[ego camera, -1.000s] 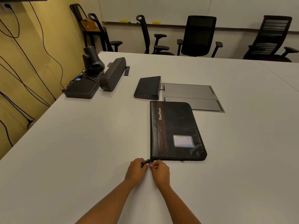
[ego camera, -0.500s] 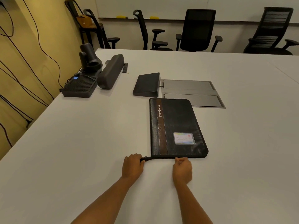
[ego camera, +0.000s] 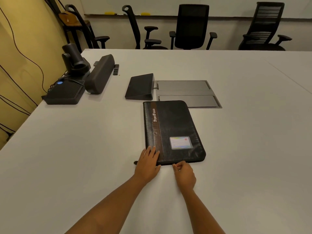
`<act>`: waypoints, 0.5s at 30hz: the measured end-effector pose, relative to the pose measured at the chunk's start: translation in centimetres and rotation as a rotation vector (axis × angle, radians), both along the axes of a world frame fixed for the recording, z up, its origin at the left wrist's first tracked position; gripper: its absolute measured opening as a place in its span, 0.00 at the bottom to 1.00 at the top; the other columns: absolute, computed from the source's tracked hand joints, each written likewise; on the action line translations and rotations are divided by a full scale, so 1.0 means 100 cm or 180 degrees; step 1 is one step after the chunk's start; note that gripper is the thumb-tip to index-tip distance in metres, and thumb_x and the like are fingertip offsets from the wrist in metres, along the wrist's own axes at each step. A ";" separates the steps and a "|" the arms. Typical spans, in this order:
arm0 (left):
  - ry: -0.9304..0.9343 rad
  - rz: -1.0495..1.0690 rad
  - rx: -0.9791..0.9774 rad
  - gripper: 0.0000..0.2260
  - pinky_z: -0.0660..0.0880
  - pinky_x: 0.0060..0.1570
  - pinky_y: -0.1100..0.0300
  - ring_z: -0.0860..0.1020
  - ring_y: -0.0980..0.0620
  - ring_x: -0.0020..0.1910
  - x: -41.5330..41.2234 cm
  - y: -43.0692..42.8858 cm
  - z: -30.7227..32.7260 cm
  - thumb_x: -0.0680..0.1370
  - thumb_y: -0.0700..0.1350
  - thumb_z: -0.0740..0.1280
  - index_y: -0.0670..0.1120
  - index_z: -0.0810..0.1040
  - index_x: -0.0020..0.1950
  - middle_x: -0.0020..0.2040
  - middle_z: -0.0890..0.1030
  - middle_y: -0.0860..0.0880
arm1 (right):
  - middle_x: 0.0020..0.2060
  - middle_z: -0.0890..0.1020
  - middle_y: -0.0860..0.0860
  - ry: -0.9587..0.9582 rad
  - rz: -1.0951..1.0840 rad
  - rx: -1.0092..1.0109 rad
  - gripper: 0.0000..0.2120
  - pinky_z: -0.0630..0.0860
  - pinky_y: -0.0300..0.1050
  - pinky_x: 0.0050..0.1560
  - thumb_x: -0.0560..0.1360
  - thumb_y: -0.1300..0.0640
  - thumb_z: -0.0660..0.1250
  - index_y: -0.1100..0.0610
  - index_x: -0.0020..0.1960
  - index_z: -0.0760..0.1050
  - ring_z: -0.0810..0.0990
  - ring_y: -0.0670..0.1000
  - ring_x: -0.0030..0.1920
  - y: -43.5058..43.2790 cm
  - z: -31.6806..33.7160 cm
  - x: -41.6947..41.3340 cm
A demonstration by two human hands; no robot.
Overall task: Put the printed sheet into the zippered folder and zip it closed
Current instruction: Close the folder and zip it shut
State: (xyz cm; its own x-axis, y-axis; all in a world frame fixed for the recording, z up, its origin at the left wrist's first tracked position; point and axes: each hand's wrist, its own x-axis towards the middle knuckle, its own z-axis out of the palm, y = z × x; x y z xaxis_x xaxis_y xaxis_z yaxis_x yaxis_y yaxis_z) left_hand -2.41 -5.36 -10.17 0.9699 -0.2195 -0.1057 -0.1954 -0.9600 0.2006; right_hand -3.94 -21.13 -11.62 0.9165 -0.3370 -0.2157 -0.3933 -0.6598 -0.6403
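A black zippered folder [ego camera: 173, 130] marked "PortFolio", with a brown stripe and a card window, lies closed on the white table [ego camera: 84, 149]. My left hand [ego camera: 148, 163] rests flat on its near left corner, fingers straight, covering the spine end; a small black zip tail [ego camera: 135, 162] sticks out to the left of the hand. My right hand [ego camera: 184, 174] has its fingers curled at the folder's near edge, pinching something small there, apparently the zipper pull, which is hidden by the fingers. No printed sheet is in view.
Beyond the folder sit a dark wedge-shaped tablet stand [ego camera: 141, 87] and a grey floor-box lid [ego camera: 187, 93] set in the table. At far left are a camera [ego camera: 74, 59], a speaker bar [ego camera: 99, 74] and a black box [ego camera: 65, 93]. Office chairs [ego camera: 191, 26] stand along the far edge.
My left hand let go of the zip tail and moved onto the folder's near left corner. My right hand stays at the near edge, slightly further left than half a second ago.
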 end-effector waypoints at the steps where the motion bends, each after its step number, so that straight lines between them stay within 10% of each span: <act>1: 0.0156 -0.0004 0.0026 0.28 0.48 0.77 0.50 0.49 0.44 0.78 0.005 -0.008 0.002 0.80 0.54 0.56 0.47 0.52 0.77 0.79 0.52 0.46 | 0.45 0.80 0.52 0.0050 0.0061 -0.0001 0.10 0.68 0.40 0.41 0.76 0.49 0.63 0.56 0.48 0.75 0.74 0.47 0.40 -0.002 0.001 0.002; 7: 0.0809 0.0164 0.0431 0.33 0.66 0.69 0.44 0.44 0.40 0.77 0.019 -0.027 0.005 0.80 0.57 0.55 0.47 0.42 0.78 0.79 0.43 0.43 | 0.43 0.80 0.50 0.0156 0.0249 -0.0154 0.11 0.68 0.38 0.39 0.75 0.46 0.64 0.54 0.45 0.74 0.74 0.46 0.38 -0.020 0.004 0.008; 15: 0.0626 -0.0010 0.0963 0.31 0.56 0.73 0.45 0.49 0.39 0.77 0.021 -0.028 0.002 0.81 0.59 0.51 0.46 0.43 0.78 0.78 0.47 0.40 | 0.44 0.79 0.50 -0.0050 0.0053 -0.0248 0.09 0.69 0.39 0.39 0.76 0.48 0.64 0.54 0.45 0.72 0.74 0.47 0.37 -0.052 0.001 0.012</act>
State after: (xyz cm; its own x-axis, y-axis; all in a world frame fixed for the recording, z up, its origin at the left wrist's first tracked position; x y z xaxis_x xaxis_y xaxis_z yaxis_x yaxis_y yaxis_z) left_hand -0.30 -8.14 -9.97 0.9239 -0.1527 -0.3509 -0.1844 -0.9811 -0.0584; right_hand -2.78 -26.37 -11.50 0.9251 -0.3370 -0.1750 -0.3723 -0.7142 -0.5927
